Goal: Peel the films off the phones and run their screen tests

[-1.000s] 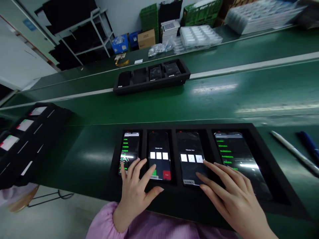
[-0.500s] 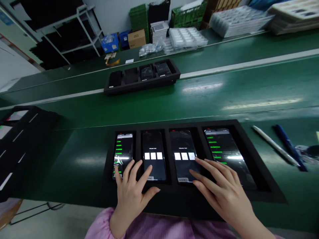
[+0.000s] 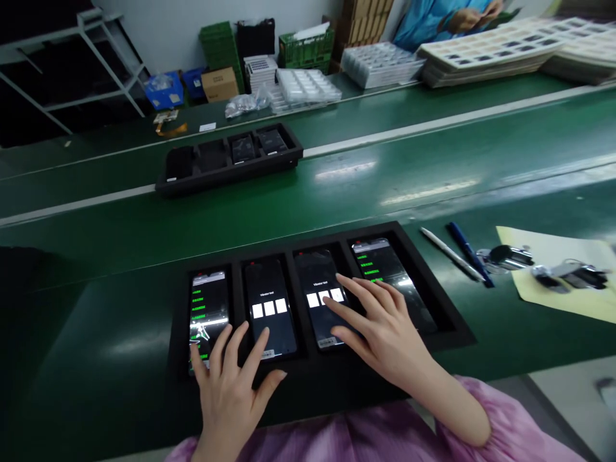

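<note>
A black foam tray (image 3: 298,366) on the green bench holds several smartphones in a row. The leftmost phone (image 3: 210,298) and the rightmost phone (image 3: 385,263) show lists of green text. Both middle phones, the left one (image 3: 269,282) and the right one (image 3: 315,266), read "Vibrator test" above three white squares. My left hand (image 3: 235,378) lies spread over the lower ends of the two left phones, holding nothing. My right hand (image 3: 380,324) is open over the right middle phone, its index fingertip at the middle white square. Part of the rightmost phone is hidden beneath that hand.
A second black tray (image 3: 231,160) with phones sits farther back. Right of my tray lie a white pen (image 3: 452,255), a blue pen (image 3: 469,253) and metallic objects on yellow paper (image 3: 572,298). Across the bench, a person in blue (image 3: 428,22) works behind stacked trays (image 3: 491,54).
The view has swung right, bringing the yellow paper and the other person into sight. My right hand has moved up the right middle phone to its white squares. My left hand stays about in place.
</note>
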Demonstrator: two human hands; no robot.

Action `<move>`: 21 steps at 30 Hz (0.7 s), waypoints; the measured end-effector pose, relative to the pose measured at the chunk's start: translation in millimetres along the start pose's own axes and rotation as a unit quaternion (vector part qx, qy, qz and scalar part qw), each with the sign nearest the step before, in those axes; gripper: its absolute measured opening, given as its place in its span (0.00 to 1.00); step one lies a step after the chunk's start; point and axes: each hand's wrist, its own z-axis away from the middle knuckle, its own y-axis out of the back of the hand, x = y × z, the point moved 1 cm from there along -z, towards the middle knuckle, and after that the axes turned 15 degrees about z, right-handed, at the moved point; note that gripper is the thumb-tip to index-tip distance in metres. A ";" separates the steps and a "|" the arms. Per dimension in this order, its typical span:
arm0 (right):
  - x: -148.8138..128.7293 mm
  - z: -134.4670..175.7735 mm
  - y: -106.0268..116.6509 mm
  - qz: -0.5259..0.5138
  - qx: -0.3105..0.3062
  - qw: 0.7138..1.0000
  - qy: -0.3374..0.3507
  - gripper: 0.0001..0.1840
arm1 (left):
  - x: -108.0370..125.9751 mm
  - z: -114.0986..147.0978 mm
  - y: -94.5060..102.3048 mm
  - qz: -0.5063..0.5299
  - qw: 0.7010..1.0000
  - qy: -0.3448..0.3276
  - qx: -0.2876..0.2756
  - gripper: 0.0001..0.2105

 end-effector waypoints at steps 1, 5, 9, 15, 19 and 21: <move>1.6 -2.5 1.0 0.002 -0.006 1.000 -0.002 0.16 | -0.2 0.3 -0.2 -0.001 1.000 -0.002 0.001 0.22; 24.3 2.0 16.7 -0.033 0.057 0.996 -0.058 0.14 | -0.9 2.1 -3.0 0.005 1.000 -0.003 0.015 0.22; 59.2 27.7 34.6 -0.035 0.087 0.985 -0.148 0.17 | -2.3 4.9 -7.0 0.024 0.999 -0.003 0.026 0.22; 74.4 69.7 30.4 -0.045 0.025 0.989 -0.139 0.17 | -2.9 6.5 -6.4 0.034 0.999 -0.007 0.032 0.29; 73.0 79.1 25.3 0.018 -0.016 0.992 -0.122 0.17 | -3.3 4.9 -7.8 0.037 0.999 -0.014 0.032 0.30; 71.2 78.6 26.5 0.043 -0.012 0.992 -0.115 0.17 | -3.2 4.3 -7.8 0.039 0.999 -0.013 0.029 0.26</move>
